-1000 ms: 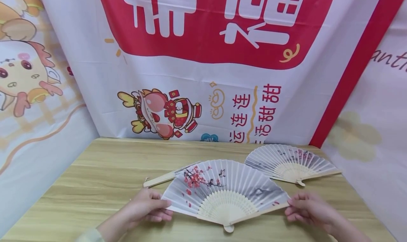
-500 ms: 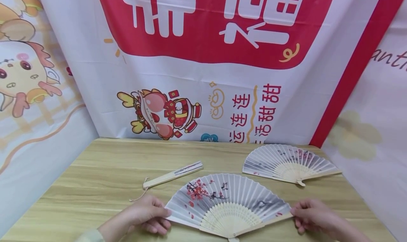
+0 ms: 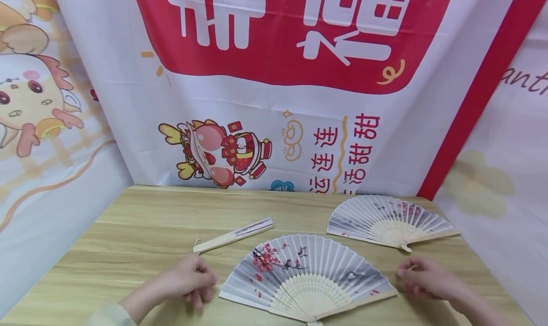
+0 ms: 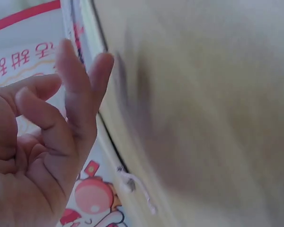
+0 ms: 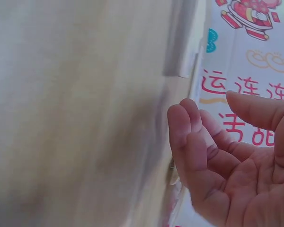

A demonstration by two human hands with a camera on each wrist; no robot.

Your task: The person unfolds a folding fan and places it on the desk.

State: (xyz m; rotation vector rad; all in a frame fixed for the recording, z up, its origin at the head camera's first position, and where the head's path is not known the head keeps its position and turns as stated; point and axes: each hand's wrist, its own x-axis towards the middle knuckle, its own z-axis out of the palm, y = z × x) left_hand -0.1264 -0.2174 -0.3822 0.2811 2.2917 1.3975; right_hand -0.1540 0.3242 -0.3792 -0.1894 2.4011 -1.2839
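Lying spread on the wood-grained table (image 3: 102, 264), the front fan (image 3: 299, 261) is placed between the two hands, its pivot end reaching the lower border of the head view. Its pleated grey-white leaf is decorated with red blossoms, a dark branch and falling petals, and is carried on pale, pierced ribs. At the fan's left corner, the left hand (image 3: 188, 279) is held just beside it; its fingers are loosely bent and some way parted, with nothing grasped. A pale sleeve (image 3: 112, 316) is seen at that wrist. Just beside the opposite corner, the right hand (image 3: 424, 279) is held with relaxed, gently curved fingers, likewise released, the thumb set apart from them in the right wrist view.

Farther back, beyond the left hand, a folded fan (image 3: 233, 235) is laid slantwise, a thin cord (image 4: 144, 191) being attached to its near end. Beyond the right hand, a rear fan (image 3: 391, 221) is spread in the same manner, with pink blossoms shown on its leaf.

Behind the table, a white banner (image 3: 239, 85) is hung, printed with a red panel, sideways characters and a cartoon figure. It is flanked by a left cloth (image 3: 92, 173) bearing a cartoon creature and a right cloth (image 3: 509, 250) bearing a pale flower.
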